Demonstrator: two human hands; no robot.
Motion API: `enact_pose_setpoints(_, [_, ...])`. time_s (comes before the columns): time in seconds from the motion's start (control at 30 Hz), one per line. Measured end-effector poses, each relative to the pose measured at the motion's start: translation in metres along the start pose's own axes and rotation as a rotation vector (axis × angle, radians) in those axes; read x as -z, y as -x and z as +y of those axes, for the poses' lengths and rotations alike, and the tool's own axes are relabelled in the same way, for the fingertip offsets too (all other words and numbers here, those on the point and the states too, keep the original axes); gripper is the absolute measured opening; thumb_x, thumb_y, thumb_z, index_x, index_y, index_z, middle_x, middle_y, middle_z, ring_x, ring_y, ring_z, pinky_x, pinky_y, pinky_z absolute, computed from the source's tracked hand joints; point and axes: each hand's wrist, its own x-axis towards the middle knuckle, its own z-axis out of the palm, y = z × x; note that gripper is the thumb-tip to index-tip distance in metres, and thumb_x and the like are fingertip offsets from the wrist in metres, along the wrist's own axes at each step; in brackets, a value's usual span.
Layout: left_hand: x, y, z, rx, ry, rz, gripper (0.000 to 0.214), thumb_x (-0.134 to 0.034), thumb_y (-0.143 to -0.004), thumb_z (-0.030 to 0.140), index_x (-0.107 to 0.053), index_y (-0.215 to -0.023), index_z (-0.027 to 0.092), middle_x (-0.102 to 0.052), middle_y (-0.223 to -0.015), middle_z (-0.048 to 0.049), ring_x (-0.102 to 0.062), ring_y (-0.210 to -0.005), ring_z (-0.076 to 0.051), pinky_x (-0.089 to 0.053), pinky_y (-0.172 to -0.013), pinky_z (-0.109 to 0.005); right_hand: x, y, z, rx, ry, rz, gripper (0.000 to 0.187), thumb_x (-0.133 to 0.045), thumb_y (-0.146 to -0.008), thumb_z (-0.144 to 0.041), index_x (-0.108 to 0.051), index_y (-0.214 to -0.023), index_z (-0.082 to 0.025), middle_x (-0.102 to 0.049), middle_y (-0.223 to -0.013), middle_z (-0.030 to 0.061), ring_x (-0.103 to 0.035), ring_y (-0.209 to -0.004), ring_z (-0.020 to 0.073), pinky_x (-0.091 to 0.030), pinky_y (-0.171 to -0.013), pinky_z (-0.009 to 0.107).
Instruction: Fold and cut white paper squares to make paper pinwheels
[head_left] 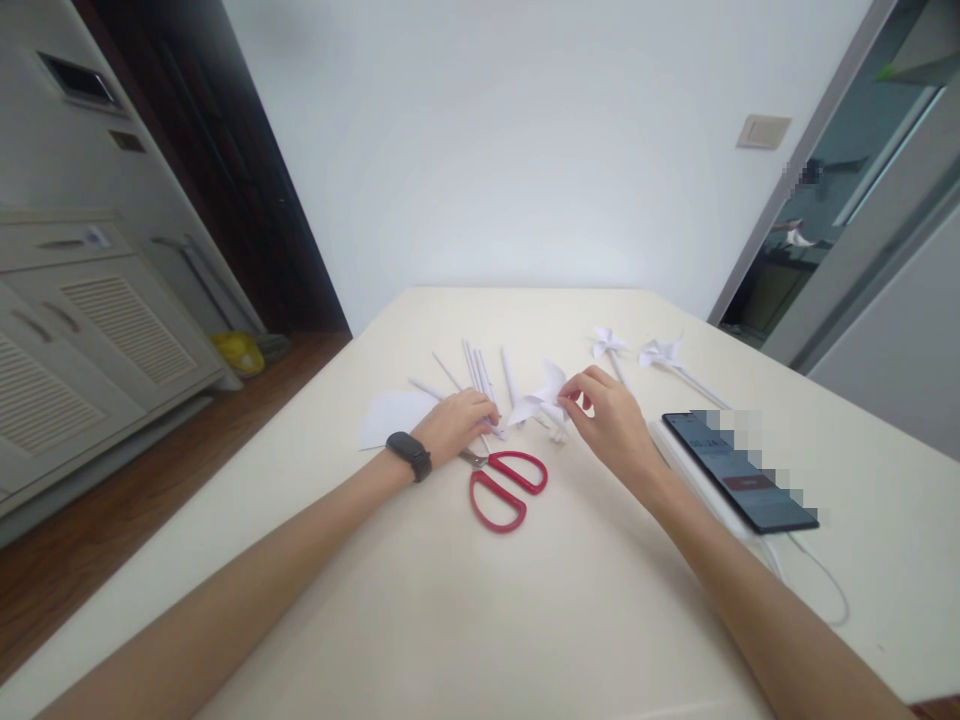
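Note:
A white paper pinwheel (541, 398) is pinched at one blade between the thumb and forefinger of my right hand (604, 412). My left hand (459, 415), with a black band on its wrist, rests among thin rolled white paper sticks (474, 365). Its fingers are curled together, and what they grip, if anything, is hidden. Red-handled scissors (499, 485) lie just in front of it, blades partly under the hand. One thicker white paper stick (510, 372) lies between my hands. A white sheet of paper (394, 415) is left of my left hand.
Two pinwheels on sticks, one pinwheel (608, 342) and another pinwheel (661, 353), lie at the back right. A phone (735, 470) rests on a white block with a cable (825, 575) beside my right forearm. The table (450, 620) meets a white wall.

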Motion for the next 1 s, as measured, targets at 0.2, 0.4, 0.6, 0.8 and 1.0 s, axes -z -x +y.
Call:
enact_pose_setpoints(0.2, [0.0, -0.001, 0.007, -0.102, -0.14, -0.049, 0.018, -0.039, -0.089, 0.024, -0.055, -0.085, 0.017, -0.058, -0.085, -0.0064, -0.051, -0.081, -0.02, -0.037, -0.077, -0.033, -0.001, -0.001, 0.002, -0.012, -0.019, -0.002, 0.008, -0.05, -0.081, -0.015, -0.056, -0.078, -0.019, -0.054, -0.08, 0.0029, -0.051, -0.071, 0.0157, -0.038, -0.064, 0.027])
enact_pose_setpoints(0.4, [0.003, -0.004, 0.018, -0.132, -0.187, -0.003, 0.015, -0.038, -0.089, 0.021, -0.052, -0.086, 0.018, -0.055, -0.084, -0.0053, -0.051, -0.076, -0.019, -0.037, -0.073, -0.032, 0.002, -0.002, 0.002, -0.051, -0.093, 0.028, 0.009, -0.052, -0.078, -0.015, -0.059, -0.076, -0.019, -0.055, -0.078, 0.0023, -0.05, -0.065, 0.0143, -0.038, -0.063, 0.028])
enact_pose_setpoints(0.6, [0.031, -0.005, 0.04, -0.056, -0.075, 0.222, 0.012, -0.04, -0.088, 0.02, -0.052, -0.089, 0.017, -0.054, -0.093, -0.0054, -0.051, -0.081, -0.017, -0.041, -0.072, -0.028, 0.005, -0.005, 0.007, -0.335, -0.536, 0.033, 0.01, -0.055, -0.076, -0.026, -0.062, -0.075, -0.018, -0.061, -0.074, 0.002, -0.055, -0.068, 0.0156, -0.041, -0.066, 0.029])
enact_pose_setpoints(0.8, [0.058, 0.0, 0.07, 0.076, 0.154, 0.392, 0.013, -0.051, -0.081, 0.028, -0.056, -0.089, 0.018, -0.055, -0.087, -0.0036, -0.053, -0.076, -0.015, -0.047, -0.067, -0.027, 0.004, -0.006, 0.012, -0.572, -1.098, -0.032, 0.014, -0.059, -0.071, -0.029, -0.066, -0.078, -0.018, -0.064, -0.076, 0.002, -0.057, -0.074, 0.0148, -0.042, -0.069, 0.027])
enact_pose_setpoints(1.0, [0.065, 0.011, 0.094, 0.286, 0.491, 0.355, 0.02, -0.055, -0.078, 0.038, -0.055, -0.08, 0.018, -0.053, -0.075, -0.0009, -0.051, -0.066, -0.013, -0.043, -0.056, -0.024, 0.011, -0.004, -0.008, -0.588, -1.3, -0.101, 0.01, -0.058, -0.072, -0.027, -0.064, -0.077, -0.021, -0.06, -0.075, 0.0, -0.055, -0.071, 0.0138, -0.043, -0.071, 0.026])
